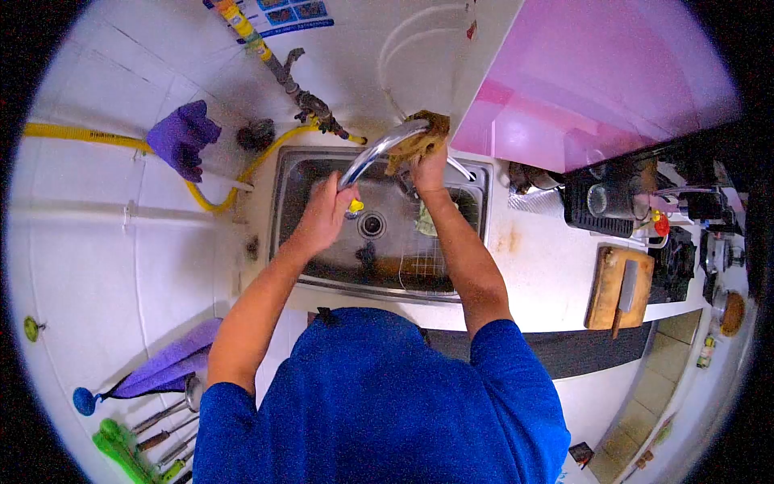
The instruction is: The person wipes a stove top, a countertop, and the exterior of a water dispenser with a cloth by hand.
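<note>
A curved chrome faucet [372,158] arches over the steel sink [314,278]. My left hand [324,211] is closed around its lower end, beside a small yellow piece [354,207]. On the upper part of the spout lies a brownish-yellow cloth [421,147], which my right hand [430,171] presses around the metal. My right fingers are partly hidden by the cloth. Below, the sink basin shows a round drain [371,225], a wire rack [423,266] and a pale greenish cloth or sponge [427,219].
A yellow hose [89,135] and a purple cloth [184,139] are along the left wall, with utensils [165,436] hanging lower down. To the right, a knife [628,286] rests on a wooden cutting board [603,286] near a black dish rack [592,211]. A pink cabinet [597,73] overhangs the counter.
</note>
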`<state>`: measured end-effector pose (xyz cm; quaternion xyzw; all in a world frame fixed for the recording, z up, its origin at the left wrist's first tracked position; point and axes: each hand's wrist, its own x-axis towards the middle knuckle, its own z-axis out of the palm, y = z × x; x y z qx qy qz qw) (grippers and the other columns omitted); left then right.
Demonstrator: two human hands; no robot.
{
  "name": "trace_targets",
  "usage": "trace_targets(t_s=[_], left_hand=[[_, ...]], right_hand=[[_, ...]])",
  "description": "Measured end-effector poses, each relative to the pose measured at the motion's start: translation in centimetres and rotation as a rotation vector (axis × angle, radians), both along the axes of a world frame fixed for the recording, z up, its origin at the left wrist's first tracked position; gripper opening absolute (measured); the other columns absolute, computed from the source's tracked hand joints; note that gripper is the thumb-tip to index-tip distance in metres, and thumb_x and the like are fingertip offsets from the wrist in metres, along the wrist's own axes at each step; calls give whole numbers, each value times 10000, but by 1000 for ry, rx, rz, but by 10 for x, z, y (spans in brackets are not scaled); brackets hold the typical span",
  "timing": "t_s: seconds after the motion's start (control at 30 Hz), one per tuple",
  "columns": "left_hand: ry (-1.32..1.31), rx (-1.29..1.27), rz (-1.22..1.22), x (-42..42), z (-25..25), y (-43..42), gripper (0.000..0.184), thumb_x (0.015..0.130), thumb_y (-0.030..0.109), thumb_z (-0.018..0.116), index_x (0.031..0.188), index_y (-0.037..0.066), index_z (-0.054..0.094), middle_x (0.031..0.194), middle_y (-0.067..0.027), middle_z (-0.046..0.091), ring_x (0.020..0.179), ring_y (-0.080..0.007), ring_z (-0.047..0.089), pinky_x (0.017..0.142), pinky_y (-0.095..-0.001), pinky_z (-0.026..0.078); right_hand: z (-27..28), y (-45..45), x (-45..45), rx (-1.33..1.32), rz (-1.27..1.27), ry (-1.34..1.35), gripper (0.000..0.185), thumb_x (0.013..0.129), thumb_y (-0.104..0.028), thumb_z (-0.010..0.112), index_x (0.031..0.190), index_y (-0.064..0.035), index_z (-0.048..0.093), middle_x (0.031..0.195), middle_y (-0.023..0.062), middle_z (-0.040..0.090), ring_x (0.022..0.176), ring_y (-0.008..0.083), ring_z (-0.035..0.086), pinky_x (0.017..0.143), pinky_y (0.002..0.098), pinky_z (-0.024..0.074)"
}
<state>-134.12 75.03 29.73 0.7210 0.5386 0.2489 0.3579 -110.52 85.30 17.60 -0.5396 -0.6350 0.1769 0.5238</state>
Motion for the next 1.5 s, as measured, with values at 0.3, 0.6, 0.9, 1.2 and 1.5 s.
trace_targets(t_s=[0.3, 0.6, 0.9, 1.2, 1.5], left_hand=[[-82, 3, 60, 8, 5, -5, 304, 1049, 285, 443, 1102, -7, 511, 1001, -172, 662, 979, -326, 644, 888, -416, 478], [-83, 40, 95, 8, -1, -9, 342, 1038, 335, 472, 1070, -4, 505, 935, -198, 676, 907, -382, 663, 787, -453, 504], [-113, 10, 80, 10, 3, -7, 378, 1047, 355, 452, 1114, -15, 489, 942, -190, 680, 905, -377, 663, 781, -445, 506], [-73, 61, 106, 8, -9, -1, 370, 1046, 356, 456, 1118, -7, 487, 915, -195, 682, 882, -375, 669, 760, -441, 514], [-92, 73, 119, 11, 4, -7, 322, 1032, 317, 489, 1060, -3, 492, 883, -190, 670, 859, -383, 661, 753, -448, 504]], right_hand=[[-45, -22, 20, -127, 19, -55, 445, 801, -86, 669, 1215, -26, 518, 1105, 202, 605, 1010, 417, 585, 885, 480, 469], [-58, -40, 37, -318, -99, -170, 352, 835, -99, 669, 1164, -22, 569, 1008, 166, 665, 957, 362, 639, 862, 442, 501], [-124, -68, 87, -459, 60, 979, 274, 892, -132, 629, 1119, 21, 623, 1012, 120, 695, 912, 266, 669, 809, 384, 522], [-178, 20, 39, -317, 102, 28, 284, 839, -23, 656, 1114, 17, 595, 1008, 106, 678, 885, 212, 654, 777, 366, 544], [-86, 28, 69, -664, 622, 424, 509, 655, 56, 751, 1141, -10, 613, 1059, 62, 691, 993, 230, 654, 872, 404, 549]])
